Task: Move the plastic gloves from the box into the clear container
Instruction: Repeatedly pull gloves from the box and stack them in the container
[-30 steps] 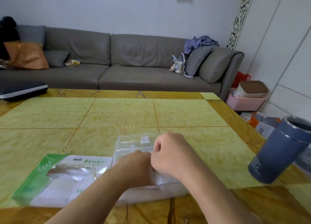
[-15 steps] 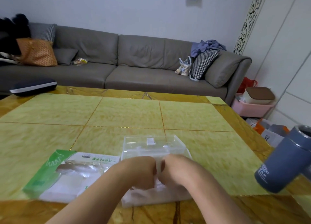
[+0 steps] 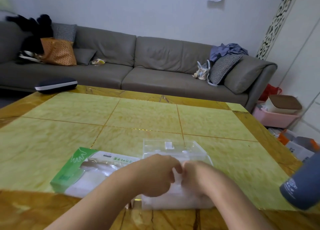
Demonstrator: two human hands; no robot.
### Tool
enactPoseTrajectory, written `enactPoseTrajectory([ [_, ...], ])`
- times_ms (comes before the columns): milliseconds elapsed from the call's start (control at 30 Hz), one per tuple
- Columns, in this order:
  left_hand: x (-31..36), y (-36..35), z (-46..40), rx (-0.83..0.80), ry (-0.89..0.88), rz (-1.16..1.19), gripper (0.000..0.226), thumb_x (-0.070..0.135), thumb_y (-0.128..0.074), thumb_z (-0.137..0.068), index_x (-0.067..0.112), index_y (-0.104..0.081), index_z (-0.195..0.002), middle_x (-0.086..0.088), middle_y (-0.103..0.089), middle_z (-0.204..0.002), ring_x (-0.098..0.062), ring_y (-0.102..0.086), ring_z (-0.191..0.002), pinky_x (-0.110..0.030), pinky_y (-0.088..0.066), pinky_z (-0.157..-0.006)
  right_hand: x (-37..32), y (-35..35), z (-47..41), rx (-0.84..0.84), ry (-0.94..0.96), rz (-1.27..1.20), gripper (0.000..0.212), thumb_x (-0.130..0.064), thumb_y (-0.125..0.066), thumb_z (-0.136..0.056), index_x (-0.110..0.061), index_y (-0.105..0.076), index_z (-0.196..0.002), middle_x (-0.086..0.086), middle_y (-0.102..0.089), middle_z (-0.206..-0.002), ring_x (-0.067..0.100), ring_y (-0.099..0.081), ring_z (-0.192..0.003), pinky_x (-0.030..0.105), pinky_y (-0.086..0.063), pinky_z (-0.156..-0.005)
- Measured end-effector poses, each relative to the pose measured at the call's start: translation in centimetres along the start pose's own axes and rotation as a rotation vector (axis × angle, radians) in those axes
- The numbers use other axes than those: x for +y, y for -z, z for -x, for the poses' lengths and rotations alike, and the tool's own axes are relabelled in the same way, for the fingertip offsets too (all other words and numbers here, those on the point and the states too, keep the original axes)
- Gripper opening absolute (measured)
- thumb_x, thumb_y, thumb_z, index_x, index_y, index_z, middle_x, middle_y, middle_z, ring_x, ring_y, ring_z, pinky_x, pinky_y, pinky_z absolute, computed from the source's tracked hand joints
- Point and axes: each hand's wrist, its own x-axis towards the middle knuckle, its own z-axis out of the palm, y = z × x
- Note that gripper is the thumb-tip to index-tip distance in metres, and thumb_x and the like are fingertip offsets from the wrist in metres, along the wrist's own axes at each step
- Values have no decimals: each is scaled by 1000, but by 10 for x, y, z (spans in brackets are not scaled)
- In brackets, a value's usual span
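**Stuffing the gloves down without springing them back out**

So, both hands are over the clear container (image 3: 174,153), which sits near the front edge of the table (image 3: 138,115), just right of the green-and-white glove box (image 3: 90,171). The whitish wad of plastic gloves (image 3: 174,190) looks like it's already inside the container, bunched at the near end. My take on doing this bit well: press straight down and spread the stack toward the far, emptier end, since thin film like this probably puffs back up once you let go.

Left hand (image 3: 155,176) comes in from the lower left, knuckles up, fingers curled inward and seemingly pinching the plastic. Right hand (image 3: 197,174) mirrors it from the right, fingertips tucked down into the wad, the two nearly touching. It's blurry, so how firm the grip is I can't say.
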Motion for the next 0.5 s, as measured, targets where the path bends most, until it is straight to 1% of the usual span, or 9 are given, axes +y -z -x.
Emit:
enactPoseTrajectory([
  [67, -11, 5, 20, 223, -52, 165, 40, 4, -50, -97, 33, -68, -117, 16, -72, -104, 2, -67, -96, -22, -55, -88, -1, -1, 7, 117, 5, 35, 33, -15, -47, -93, -20, -68, -118, 0, -67, -104, 22, -66, -92, 32, -57, -85],
  [100, -20, 7, 29, 356, -44, 217, 33, 8, -55, -97, 34, -70, -110, 18, -72, -97, 4, -67, -92, -20, -55, -85, -2, -1, 14, 196, 8, 34, 29, -14, -47, -90, -22, -69, -106, -1, -66, -99, 21, -64, -86, 30, -55, -75],
  [133, -31, 8, 37, 492, -13, 244, 27, 11, -58, -97, 34, -71, -104, 20, -72, -92, 5, -66, -89, -20, -55, -82, -4, 0, 21, 273, 19, 43, 24, -11, -46, -86, -22, -66, -95, -2, -62, -90, 21, -61, -78, 29, -49, -65],
  [167, -44, 11, 46, 613, 39, 256, 26, 11, -59, -96, 35, -71, -100, 20, -72, -89, 4, -66, -86, -19, -55, -78, -8, 3, 29, 343, 34, 65, 19, -9, -46, -84, -22, -61, -87, -2, -56, -82, 22, -56, -73, 30, -44, -59],
  [233, -69, 17, 60, 754, 140, 232, 35, 3, -55, -95, 35, -69, -93, 18, -71, -84, 3, -65, -81, -15, -53, -70, -20, 7, 41, 473, 66, 80, 20, -10, -48, -86, -22, -62, -93, -2, -57, -85, 26, -59, -79, 32, -47, -65],
  [300, -92, 23, 72, 742, 234, 132, 40, 0, -51, -95, 36, -67, -90, 18, -69, -85, 2, -64, -79, -11, -49, -66, -36, 4, 50, 606, 179, 31, 27, -10, -48, -91, -25, -63, -109, -3, -65, -101, 23, -65, -94, 36, -55, -80],
  [367, -109, 26, 80, 653, 295, 33, 33, 7, -54, -96, 36, -68, -91, 18, -68, -88, -1, -65, -76, -18, -55, -67, -53, -5, 57, 725, 399, -34, 35, -6, -48, -91, -25, -62, -117, -8, -65, -109, 17, -62, -103, 31, -54, -88],
  [433, -122, 26, 82, 547, 325, -64, 28, 16, -55, -97, 39, -69, -89, 18, -68, -88, -3, -66, -76, -26, -59, -70, -72, -21, 59, 699, 613, -6, 41, -6, -46, -88, -21, -63, -123, -8, -62, -114, 15, -56, -109, 28, -50, -96],
  [500, -129, 22, 80, 417, 343, -138, 35, 14, -51, -93, 41, -64, -75, 16, -65, -82, -6, -64, -76, -33, -59, -71, -89, -39, 56, 632, 727, 31, 44, -15, -43, -83, -19, -66, -120, -5, -62, -114, 18, -54, -109, 30, -48, -98],
])
